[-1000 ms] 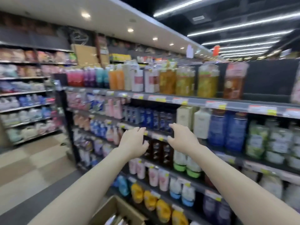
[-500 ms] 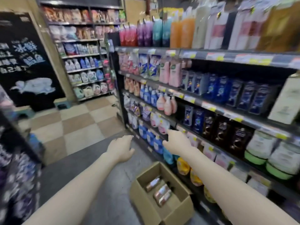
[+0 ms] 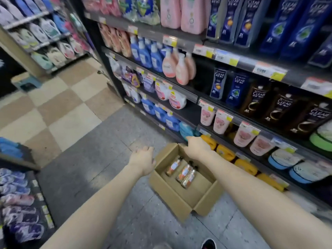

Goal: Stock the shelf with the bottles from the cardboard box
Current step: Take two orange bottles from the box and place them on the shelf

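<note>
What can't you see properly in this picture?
Head view:
- Words on the bottles in the box: too small and blurred.
- Fingertips of the right hand: hidden behind its knuckles.
- The price tags: blurred.
- A shoe: cut off by the bottom edge.

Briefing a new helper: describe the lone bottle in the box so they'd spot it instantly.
An open cardboard box sits on the grey floor before the shelves. Three bottles lie inside; yours is the left bottle, apart from the side-by-side pair.
</note>
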A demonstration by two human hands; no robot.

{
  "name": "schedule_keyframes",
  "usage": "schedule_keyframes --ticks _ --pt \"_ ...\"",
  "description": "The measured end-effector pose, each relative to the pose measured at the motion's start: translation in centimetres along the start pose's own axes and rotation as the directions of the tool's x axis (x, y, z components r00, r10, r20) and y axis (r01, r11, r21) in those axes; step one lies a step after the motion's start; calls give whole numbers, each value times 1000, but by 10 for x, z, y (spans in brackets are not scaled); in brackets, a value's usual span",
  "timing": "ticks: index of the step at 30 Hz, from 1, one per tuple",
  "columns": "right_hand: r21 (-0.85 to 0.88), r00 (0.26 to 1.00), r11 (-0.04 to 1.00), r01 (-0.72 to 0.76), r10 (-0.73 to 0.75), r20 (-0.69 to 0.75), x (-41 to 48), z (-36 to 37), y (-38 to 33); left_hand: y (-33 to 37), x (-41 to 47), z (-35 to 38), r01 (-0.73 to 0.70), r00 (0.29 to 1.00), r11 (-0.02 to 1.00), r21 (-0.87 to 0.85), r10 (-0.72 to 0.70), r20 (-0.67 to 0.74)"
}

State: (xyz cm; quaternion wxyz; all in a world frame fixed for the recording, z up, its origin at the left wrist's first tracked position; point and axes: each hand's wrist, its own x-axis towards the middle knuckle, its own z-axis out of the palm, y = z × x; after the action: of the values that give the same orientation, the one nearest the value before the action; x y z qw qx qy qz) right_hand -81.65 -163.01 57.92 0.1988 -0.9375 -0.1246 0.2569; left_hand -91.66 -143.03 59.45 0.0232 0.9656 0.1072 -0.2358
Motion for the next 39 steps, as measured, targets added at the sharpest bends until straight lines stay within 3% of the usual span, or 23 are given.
schedule_keyframes --ticks 7,12,16,19,23,25,34,39 --pt "135 951 942 -307 302 57 94 40 39 2 151 26 -222 959 974 49 209 191" --pt "215 837 812 -543 543 67 151 83 52 -1 272 35 -359 903 933 -1 348 251" --pt "206 752 724 -658 642 148 185 119 56 -6 326 72 -388 859 921 -44 379 345" --pt "267 737 688 -675 649 188 204 143 62 -5 357 116 -319 831 938 -133 344 436" --pt "358 688 598 -717 687 231 228 186 89 -1 398 190 -18 791 951 -307 202 578" --pt "369 662 560 -742 701 265 238 213 107 1 413 226 53 796 937 -345 169 581" --pt "469 519 326 -821 769 374 305 385 209 19 484 377 -106 838 978 -181 186 512" --pt "508 545 334 -794 762 351 353 488 265 40 524 468 -140 849 964 -226 234 473"
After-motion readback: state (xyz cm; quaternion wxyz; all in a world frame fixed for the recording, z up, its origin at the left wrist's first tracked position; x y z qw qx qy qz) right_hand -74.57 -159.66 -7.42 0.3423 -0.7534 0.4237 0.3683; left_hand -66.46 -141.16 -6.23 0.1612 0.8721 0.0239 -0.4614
